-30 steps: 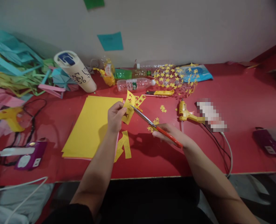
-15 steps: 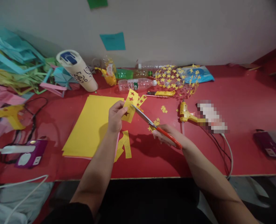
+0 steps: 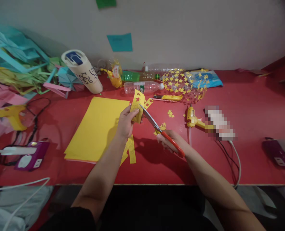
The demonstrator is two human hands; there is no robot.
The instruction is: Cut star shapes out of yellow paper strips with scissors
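While the left hand [image 3: 126, 123] pinches a yellow strip [image 3: 135, 104], scissors [image 3: 158, 127] point at its edge

As the left hand grips the strip between thumb and fingers, holding it up above the counter [image 3: 156, 175], the right hand [image 3: 170, 140] is wrapped around the red handles of the scissors. Their blades look nearly together, and the tips overlap the strip's right edge; whether they bite into the paper, I cannot tell. Star-shaped holes show in the strip's upper part.

Left of the left hand, partly under that forearm, lies a stack of yellow sheets [image 3: 94, 128]; just below the hand are loose paper pieces [image 3: 132, 152]. Small yellow stars [image 3: 170, 114] lie beyond the right hand, with a utility knife [image 3: 171, 97] farther out. To that hand's upper right rests a yellow glue gun [image 3: 192, 118]. Well beyond the left hand, a clear bottle [image 3: 143, 87] lies on its side.
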